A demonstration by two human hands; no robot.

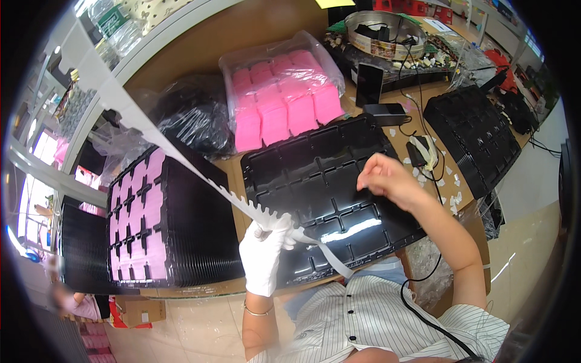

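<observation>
At the back of my tabletop (393, 140), to my left, I see a black plastic bundle (192, 115). Toward the far right a round tin (384, 37) holds dark objects, and near it a phone (369, 86) stands upright. Thin black cables (419, 78) trail down from there toward me, near some white scraps (455, 199). High on my left, a clear bottle (114, 25) with a green label rests on a shelf. Low on my left, I see a cardboard box (140, 311) beside another person (86, 306).
</observation>
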